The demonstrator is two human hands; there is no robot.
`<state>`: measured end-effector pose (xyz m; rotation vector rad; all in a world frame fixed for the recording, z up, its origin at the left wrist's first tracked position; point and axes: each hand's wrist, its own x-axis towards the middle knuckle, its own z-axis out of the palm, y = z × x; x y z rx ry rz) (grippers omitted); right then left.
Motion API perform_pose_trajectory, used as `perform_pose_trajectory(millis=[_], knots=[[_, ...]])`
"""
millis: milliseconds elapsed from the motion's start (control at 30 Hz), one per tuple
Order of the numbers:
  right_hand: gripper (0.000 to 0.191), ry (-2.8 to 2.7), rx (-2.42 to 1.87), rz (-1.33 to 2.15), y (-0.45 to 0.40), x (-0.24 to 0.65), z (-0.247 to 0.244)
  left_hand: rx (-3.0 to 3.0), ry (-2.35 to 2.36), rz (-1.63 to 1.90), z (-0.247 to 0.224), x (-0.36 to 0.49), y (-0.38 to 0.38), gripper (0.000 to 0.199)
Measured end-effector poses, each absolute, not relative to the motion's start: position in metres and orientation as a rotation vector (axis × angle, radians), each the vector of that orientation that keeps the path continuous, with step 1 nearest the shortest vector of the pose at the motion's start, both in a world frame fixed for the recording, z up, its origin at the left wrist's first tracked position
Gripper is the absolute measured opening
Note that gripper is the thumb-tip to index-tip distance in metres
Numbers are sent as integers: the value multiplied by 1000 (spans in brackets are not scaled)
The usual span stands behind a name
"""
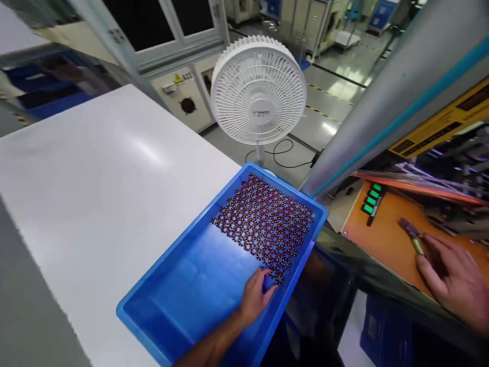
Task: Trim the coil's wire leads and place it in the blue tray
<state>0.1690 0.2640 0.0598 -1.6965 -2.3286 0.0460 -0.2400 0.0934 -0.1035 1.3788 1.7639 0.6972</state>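
Observation:
Inside a blue plastic tray (179, 285), my left hand (254, 295) reaches to the near corner of a flat layer of small dark ring-shaped parts (263, 219) with reddish marks. Its thumb and index finger close around a ring-shaped part at that corner; the fingertips partly hide it. Off to the right, over an orange work surface (393, 244), my right hand (454, 275) grips a pair of pliers (412, 234) by yellow-green handles. The dark jaws of the pliers point away from me; their exact type is hard to tell.
The tray rests partly on a white table (107, 204). A white fan (260, 97) stands beyond it. A grey machine post (382, 97) rises between tray and orange surface, where green-lit displays (371, 200) sit. Dark blue bins (385, 326) are below right.

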Motion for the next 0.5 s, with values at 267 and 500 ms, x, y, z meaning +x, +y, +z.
perform_pose_trajectory(millis=[267,500], knots=[[56,-2091,-1707,65,258,135,69,1416,1757,780,-91,-242,96,41],[55,-1773,-1645,308,2,105,69,1319,1792,935,-18,-218,45,73]])
